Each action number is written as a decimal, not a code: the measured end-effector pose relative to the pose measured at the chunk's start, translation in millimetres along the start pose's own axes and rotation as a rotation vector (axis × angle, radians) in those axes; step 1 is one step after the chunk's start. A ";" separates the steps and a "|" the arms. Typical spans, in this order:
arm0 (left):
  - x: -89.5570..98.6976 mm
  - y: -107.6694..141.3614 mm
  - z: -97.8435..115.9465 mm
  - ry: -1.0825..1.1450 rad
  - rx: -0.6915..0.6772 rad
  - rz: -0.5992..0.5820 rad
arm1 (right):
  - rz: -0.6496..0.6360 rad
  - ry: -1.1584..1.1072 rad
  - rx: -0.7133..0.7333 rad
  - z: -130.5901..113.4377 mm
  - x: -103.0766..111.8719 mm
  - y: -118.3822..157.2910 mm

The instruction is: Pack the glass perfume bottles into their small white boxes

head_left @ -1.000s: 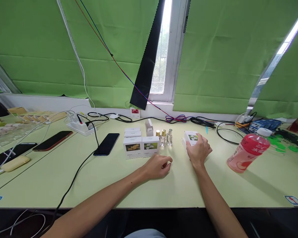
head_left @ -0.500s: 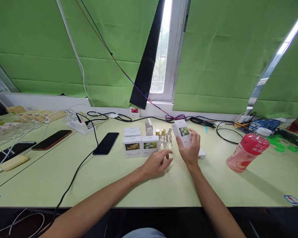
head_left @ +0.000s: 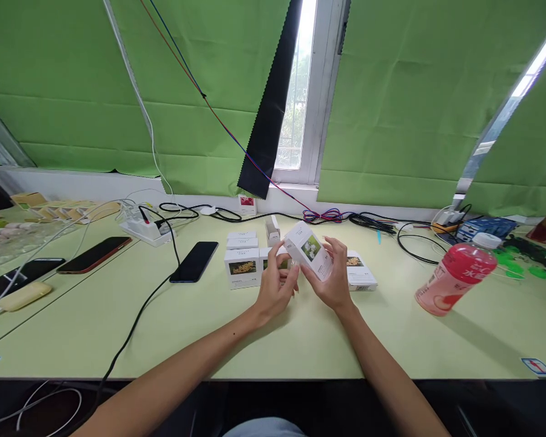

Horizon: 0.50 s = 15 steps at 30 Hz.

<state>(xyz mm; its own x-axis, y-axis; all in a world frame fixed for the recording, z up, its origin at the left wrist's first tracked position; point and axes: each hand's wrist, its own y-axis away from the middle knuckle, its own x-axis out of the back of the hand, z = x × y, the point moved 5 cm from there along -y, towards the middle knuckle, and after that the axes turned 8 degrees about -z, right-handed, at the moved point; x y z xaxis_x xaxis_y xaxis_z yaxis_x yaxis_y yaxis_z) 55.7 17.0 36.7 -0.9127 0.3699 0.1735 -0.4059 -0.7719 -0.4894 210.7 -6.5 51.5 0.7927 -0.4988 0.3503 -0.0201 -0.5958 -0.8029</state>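
A white carton with a white-flower picture [head_left: 312,250] is tilted above the table between my hands. My right hand [head_left: 334,279] grips its right end, thumb along the lower edge. My left hand [head_left: 275,282] is curled at the other end, with index finger and thumb at the carton's edges. Just left of my left hand stands a white box with yellow flowers [head_left: 243,268]; a similar box beside it is mostly covered by that hand. Behind them are more white boxes [head_left: 241,240] and a narrow open carton [head_left: 273,230]. Another yellow-flower box [head_left: 361,276] lies right of my right hand.
A pink drink bottle [head_left: 457,276] stands at the right. To the left lie a black phone [head_left: 194,262], two more phones and a white power strip [head_left: 148,229]. Black cables [head_left: 368,223] run along the back, and one cable [head_left: 139,318] crosses the table's left side.
My right hand has brought the white carton left and lower, turning it. My left hand has risen to meet its left end. The small glass bottles are now largely hidden behind carton and hands.
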 end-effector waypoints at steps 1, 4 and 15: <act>0.9 -0.2 0.5 0.003 0.004 0.011 | -0.017 -0.010 0.009 -1.2 -1.1 0.0; 2.2 -0.9 1.1 -0.009 0.010 0.029 | -0.058 -0.041 0.038 -4.9 -4.1 -0.1; 7.3 -0.9 6.2 -0.151 0.002 0.148 | -0.155 -0.104 0.056 -11.2 -7.2 1.0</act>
<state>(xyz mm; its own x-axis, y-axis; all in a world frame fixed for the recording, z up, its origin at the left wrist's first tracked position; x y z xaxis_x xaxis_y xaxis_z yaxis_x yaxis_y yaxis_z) 49.0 17.2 43.7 -0.9591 0.1709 0.2257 -0.2667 -0.8132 -0.5173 198.1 -10.5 53.6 0.8424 -0.3345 0.4224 0.1387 -0.6229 -0.7699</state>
